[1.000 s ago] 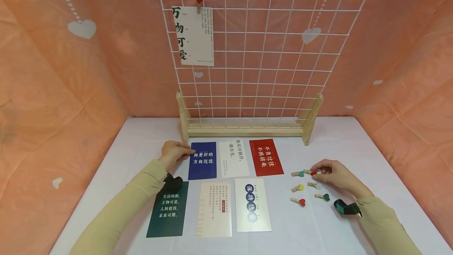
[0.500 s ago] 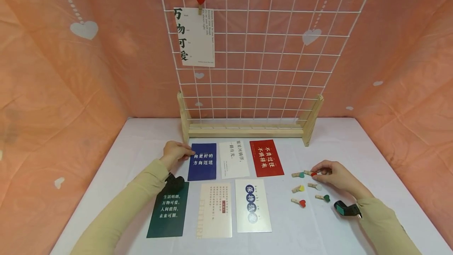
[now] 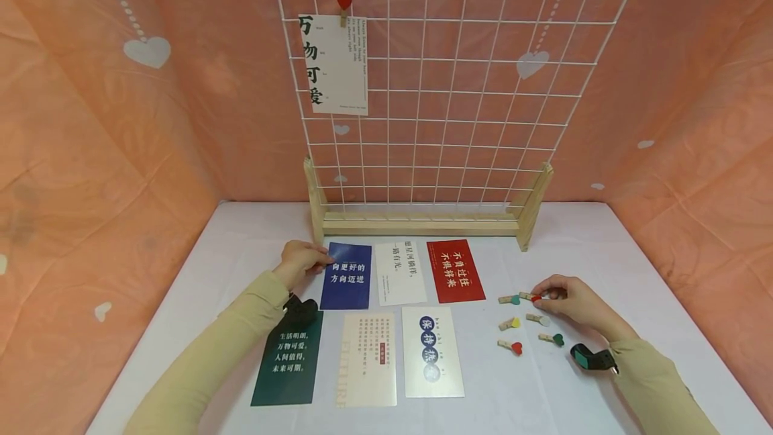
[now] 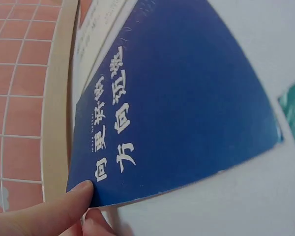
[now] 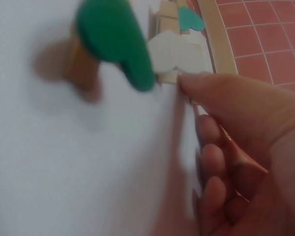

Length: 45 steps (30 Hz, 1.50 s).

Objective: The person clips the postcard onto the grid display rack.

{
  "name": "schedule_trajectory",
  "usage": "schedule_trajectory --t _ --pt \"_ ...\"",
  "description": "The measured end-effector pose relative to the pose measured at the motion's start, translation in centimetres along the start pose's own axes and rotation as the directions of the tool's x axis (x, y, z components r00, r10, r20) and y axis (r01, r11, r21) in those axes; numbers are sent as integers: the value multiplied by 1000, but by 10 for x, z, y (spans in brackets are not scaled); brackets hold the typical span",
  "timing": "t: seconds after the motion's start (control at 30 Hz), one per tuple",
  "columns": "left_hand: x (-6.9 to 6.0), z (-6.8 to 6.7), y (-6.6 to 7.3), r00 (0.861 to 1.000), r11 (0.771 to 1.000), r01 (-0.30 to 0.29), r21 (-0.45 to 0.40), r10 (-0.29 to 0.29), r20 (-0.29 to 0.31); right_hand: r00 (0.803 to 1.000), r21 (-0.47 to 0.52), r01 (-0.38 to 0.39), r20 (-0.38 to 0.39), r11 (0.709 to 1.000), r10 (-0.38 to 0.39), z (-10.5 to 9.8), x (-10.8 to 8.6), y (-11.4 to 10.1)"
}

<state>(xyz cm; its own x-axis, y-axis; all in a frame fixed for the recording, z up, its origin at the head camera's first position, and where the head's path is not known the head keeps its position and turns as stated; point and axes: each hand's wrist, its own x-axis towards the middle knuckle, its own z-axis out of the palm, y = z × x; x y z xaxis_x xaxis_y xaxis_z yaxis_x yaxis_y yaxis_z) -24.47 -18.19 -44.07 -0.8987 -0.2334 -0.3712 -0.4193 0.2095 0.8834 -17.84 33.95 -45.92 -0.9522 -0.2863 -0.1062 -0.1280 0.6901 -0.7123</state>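
My left hand point(image 3: 300, 262) pinches the upper left edge of a blue card point(image 3: 347, 291) with white writing. In the left wrist view the thumb lies on the card's corner, a finger is beneath it, and that edge is raised off the table. At the right, my right hand point(image 3: 570, 299) has its thumb and forefinger around the red heart end of a small wooden clothespin point(image 3: 526, 296); the right wrist view hides this clothespin. Around it lie clothespins with a teal heart point(image 3: 514, 299), a white heart point(image 3: 542, 319), a yellow heart point(image 3: 514, 322), a green heart point(image 3: 558, 340) and a red heart point(image 3: 516, 348).
A white wire grid point(image 3: 447, 91) stands in a wooden base point(image 3: 419, 227) behind the cards. A white card point(image 3: 338, 79) hangs at its upper left from a red-heart clothespin point(image 3: 343, 9). Several cards lie flat on the table, including a red card point(image 3: 455, 287) and a green card point(image 3: 286, 381).
The blue card's near-hand edge has lifted and tilted slightly, with a sheen across its top. The head view has shifted a little. My right hand stays in place.
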Motion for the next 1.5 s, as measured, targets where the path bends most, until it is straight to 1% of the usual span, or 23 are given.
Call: schedule_trajectory --t 0.17,0.27,0.37,0.43,0.53,0.6,0.63,0.73,0.83,0.93,1.07,1.13,1.17,1.3,1.4,1.5 --pt "3 1 -1 1000 999 -30 36 30 -4 1000 13 -5 4 1000 5 0 -1 -1" --pt "4 0 0 999 998 -43 41 42 25 1000 18 -12 -2 1000 12 0 -2 -1" --pt "4 -2 1 996 999 -49 14 48 77 1000 16 -10 -8 1000 10 -1 -2 0" --pt "4 -5 3 990 999 -49 -21 51 128 1000 13 -11 -15 1000 11 -2 -2 0" --pt "4 -9 6 979 995 -21 -101 41 202 1000 24 -14 -27 1000 15 -4 -2 1" --pt "3 -11 8 969 990 0 -145 36 246 999 53 -27 -36 998 29 -5 -2 1" --pt "3 -12 10 966 987 14 -157 28 258 998 75 -35 -40 997 38 -6 -2 2" --pt "4 -15 12 955 985 21 -171 30 295 996 150 -66 -50 987 74 -7 -1 2" --pt "6 -15 11 943 986 11 -167 45 329 993 191 -86 -56 978 99 -7 -1 2" --pt "9 -15 9 933 987 -12 -157 68 352 992 201 -101 -60 974 115 -8 0 1" --pt "10 -15 6 928 986 -31 -165 90 362 990 198 -112 -67 974 127 -9 1 1" --pt "10 -16 6 925 982 -31 -184 98 366 989 197 -113 -75 974 130 -9 2 0" --pt "10 -16 7 927 980 -20 -198 93 365 988 197 -113 -77 974 131 -9 2 1" --pt "9 -19 8 916 971 -11 -239 105 387 989 211 -105 -76 972 123 -10 3 1" --pt "9 -22 11 907 966 -17 -258 124 403 991 216 -100 -70 971 117 -11 4 1" --pt "8 -24 14 904 964 -32 -265 141 404 991 218 -97 -72 971 115 -13 5 -1"
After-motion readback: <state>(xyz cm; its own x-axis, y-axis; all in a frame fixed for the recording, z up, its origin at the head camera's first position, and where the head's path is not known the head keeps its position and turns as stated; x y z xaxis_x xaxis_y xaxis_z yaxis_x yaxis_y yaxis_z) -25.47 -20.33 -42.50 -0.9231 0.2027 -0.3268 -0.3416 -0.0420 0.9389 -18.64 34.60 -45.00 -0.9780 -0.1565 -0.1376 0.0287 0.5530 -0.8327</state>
